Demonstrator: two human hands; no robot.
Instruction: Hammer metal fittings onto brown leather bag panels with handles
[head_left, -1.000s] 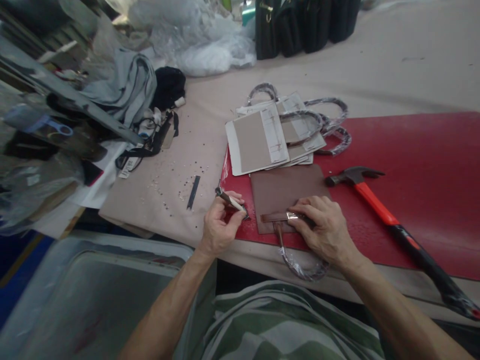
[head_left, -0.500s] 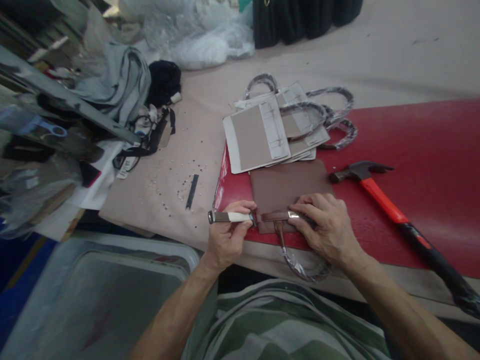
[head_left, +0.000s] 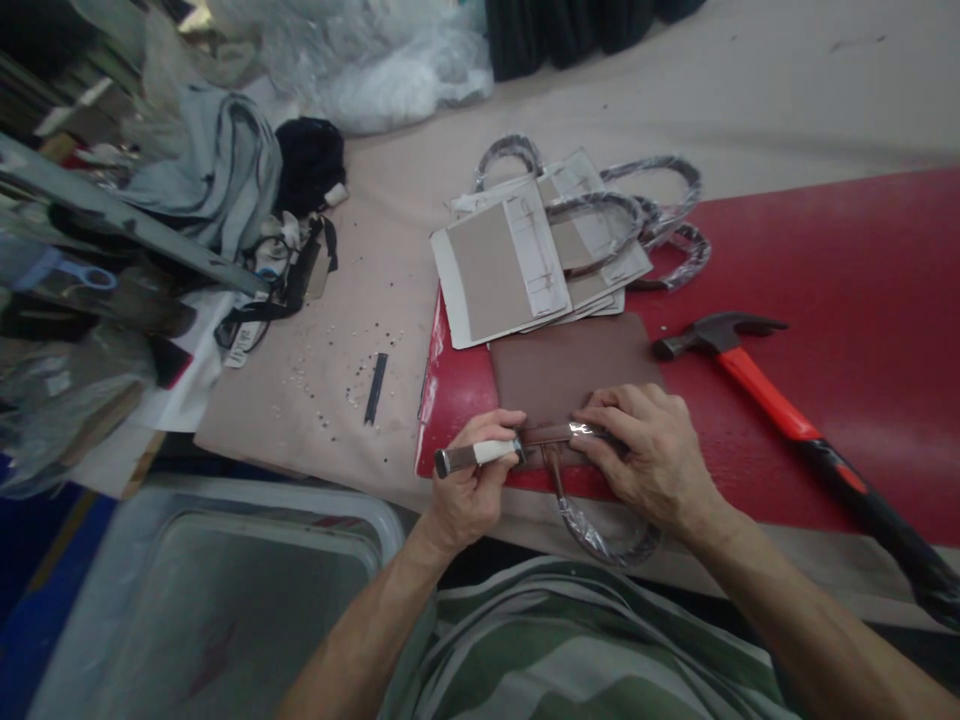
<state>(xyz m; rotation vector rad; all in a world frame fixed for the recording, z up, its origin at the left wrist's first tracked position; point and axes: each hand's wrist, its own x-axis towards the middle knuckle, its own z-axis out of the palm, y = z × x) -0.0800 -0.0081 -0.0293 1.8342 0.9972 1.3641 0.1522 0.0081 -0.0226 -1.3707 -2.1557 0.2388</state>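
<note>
We find the left hand [head_left: 471, 500] closed in a pinch on a short hand tool [head_left: 491, 452], which has a dark end and a pale middle. The tool lies nearly level, its right end at the left end of a brown strap [head_left: 551, 435]; whether the two touch, we cannot tell. The right hand [head_left: 654, 455] pinches the strap near its other end, thumb below and fingers curled above. The strap rests over the lower part of a flat brown panel [head_left: 574, 365] on a red board [head_left: 840, 300]. A plastic-wrapped handle [head_left: 576, 525] runs down from the strap and loops past the board's near edge.

We note a claw hammer [head_left: 761, 385] on the board, right of the panel — head toward the panel, black grip toward the near right. Beyond the panel lies a stack of backed pieces [head_left: 491, 270], overlapping one another, with wrapped loops at their right and far sides. Left of the board, a narrow black strip [head_left: 376, 388] sits on the covered table [head_left: 405, 220] — small specks are scattered beside it.
</note>
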